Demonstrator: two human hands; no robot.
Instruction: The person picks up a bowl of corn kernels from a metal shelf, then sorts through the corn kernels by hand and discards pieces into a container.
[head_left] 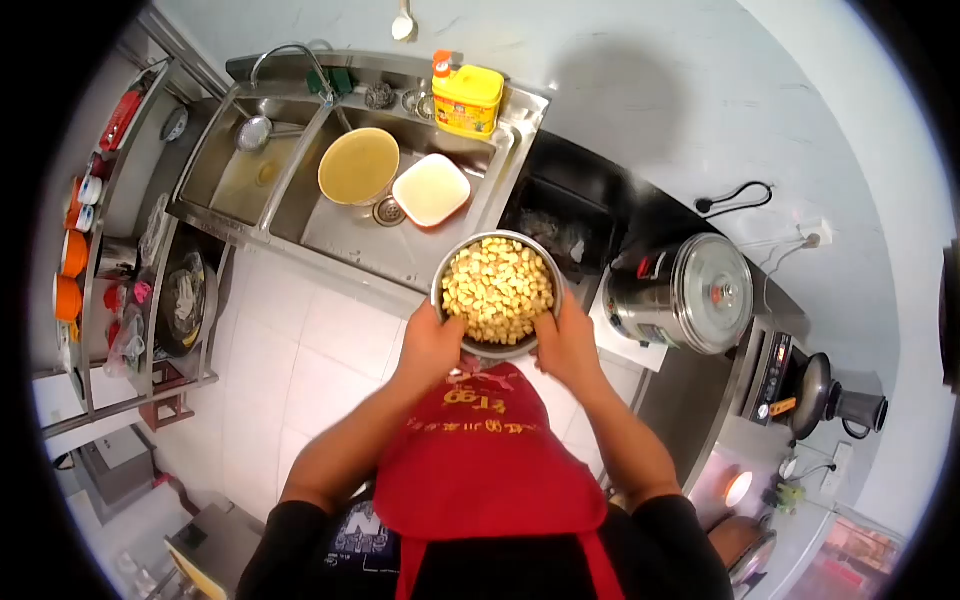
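A round metal bowl (pixel 437 296) full of pale yellow pieces, like beans or nuts (pixel 497 288), is held level in front of the red apron (pixel 490 450). My left hand (pixel 432 342) grips its left rim, fingers mostly hidden under the bowl. On the other side my right hand (pixel 570 342) grips the right rim with the thumb near the pieces. Just beyond the bowl is the steel sink (pixel 345 240). In it lie a yellowish round basin (pixel 359 166) and a white square container (pixel 432 190).
A yellow bottle (pixel 468 100) stands on the sink's back edge. The faucet (pixel 290 48) arches over the left basin, where a strainer (pixel 255 132) lies. A large lidded steel pot (pixel 700 293) stands at the right. Shelves (pixel 130 230) line the left.
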